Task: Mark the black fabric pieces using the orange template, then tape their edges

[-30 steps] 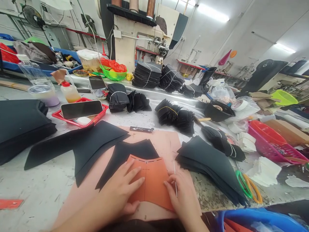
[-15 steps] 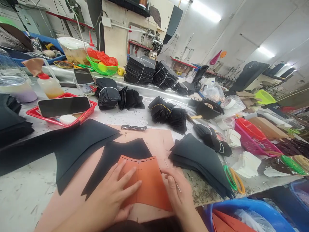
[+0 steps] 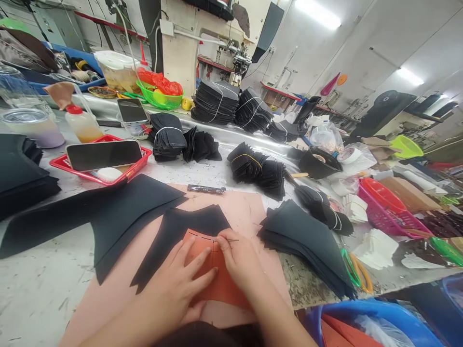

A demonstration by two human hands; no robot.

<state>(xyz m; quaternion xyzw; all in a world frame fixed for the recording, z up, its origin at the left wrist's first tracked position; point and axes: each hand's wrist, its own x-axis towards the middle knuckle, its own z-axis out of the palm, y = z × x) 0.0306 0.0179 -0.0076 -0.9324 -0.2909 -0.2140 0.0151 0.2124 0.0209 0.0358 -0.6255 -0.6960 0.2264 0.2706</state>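
Observation:
An orange template (image 3: 220, 284) with dark slits along its top edge lies over a black cut piece (image 3: 195, 219). My left hand (image 3: 181, 274) rests on the template's left side, fingers spread and pressing flat, gripping nothing. Above the slits, near the middle of the top edge, my right hand (image 3: 240, 258) pinches a thin stick, like a pen refill (image 3: 234, 240). Its tip is hidden by the fingers. Under everything is a pink sheet (image 3: 249, 207). Beyond the template sits a small black labelled strip (image 3: 206, 189).
Stacked black pieces (image 3: 304, 241) lie right, with green-and-orange-handled scissors (image 3: 356, 272) beside them. Larger black pieces (image 3: 126, 217) spread left. A red basket (image 3: 133, 168) holds a phone (image 3: 104, 155). Tied black bundles (image 3: 253, 164) stand behind; a blue bin (image 3: 314, 318) is below right.
My right hand has moved up and left from the template's right edge to its slotted top edge, carrying the thin stick. My left hand stays on the template. The view has shifted slightly.

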